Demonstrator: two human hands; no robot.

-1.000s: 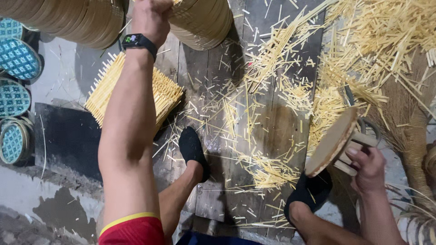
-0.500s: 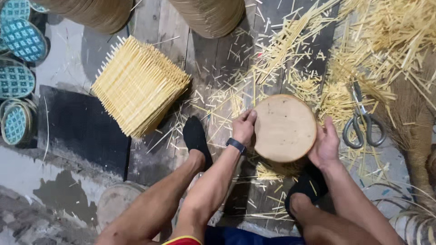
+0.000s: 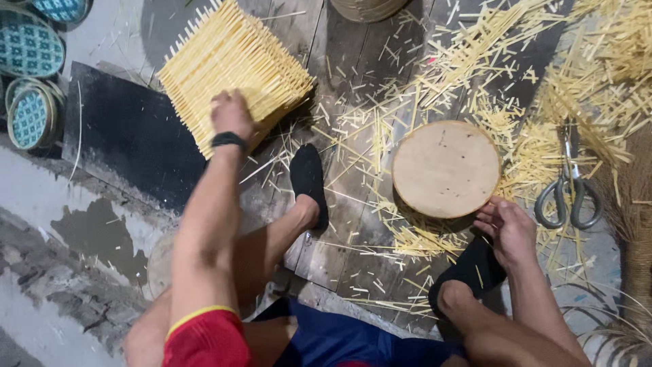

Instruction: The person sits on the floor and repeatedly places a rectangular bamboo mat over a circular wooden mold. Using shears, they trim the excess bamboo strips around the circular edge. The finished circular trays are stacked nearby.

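Baskets (image 3: 30, 47) with teal weave lie stacked at the far left edge of the floor (image 3: 129, 136), well apart from my hands. Next comes the woven mat (image 3: 251, 61) of pale bamboo strips, lying flat with its loose ends sticking out all round. My left hand (image 3: 231, 114) rests on its near edge, fingers curled down onto the strips; I cannot tell whether it grips them or only presses. To move the mat well, I judge I should take hold across several strips at once, so none slides out of the weave. Past my left foot (image 3: 309, 180), the round wooden disc (image 3: 446, 168) sits on a bed of offcuts. My right hand (image 3: 506, 228) touches its near rim, fingers loosely bent and holding nothing closed; steady pressure there should keep the disc from rocking. Scissors (image 3: 569, 194) lie just beside it on the right, blades away from me.
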